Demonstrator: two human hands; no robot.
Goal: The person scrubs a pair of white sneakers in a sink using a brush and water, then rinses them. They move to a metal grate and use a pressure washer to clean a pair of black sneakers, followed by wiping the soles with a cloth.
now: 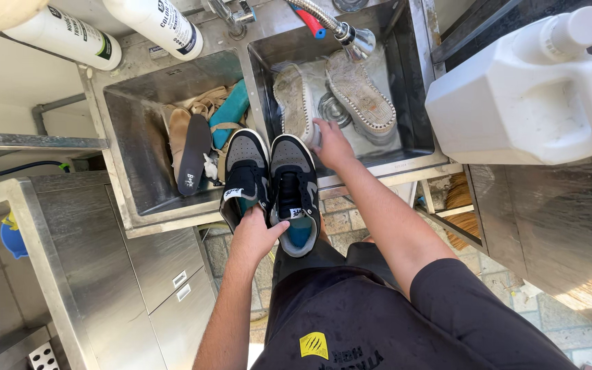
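Left hand (255, 236) grips grey-black sneakers (272, 181); right hand (331, 145) touches wet shoe (296, 103) in sink (412, 82)

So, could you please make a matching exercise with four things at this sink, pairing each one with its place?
Things:
1. sneakers
2. espadrilles
3. insole
4. white jug

Places:
A. in the left basin
B. on the counter at the right
C. on the sink's front edge, held by the left hand
D. in the right basin, by the right hand

Pairs: 1-C, 2-D, 3-A, 4-B
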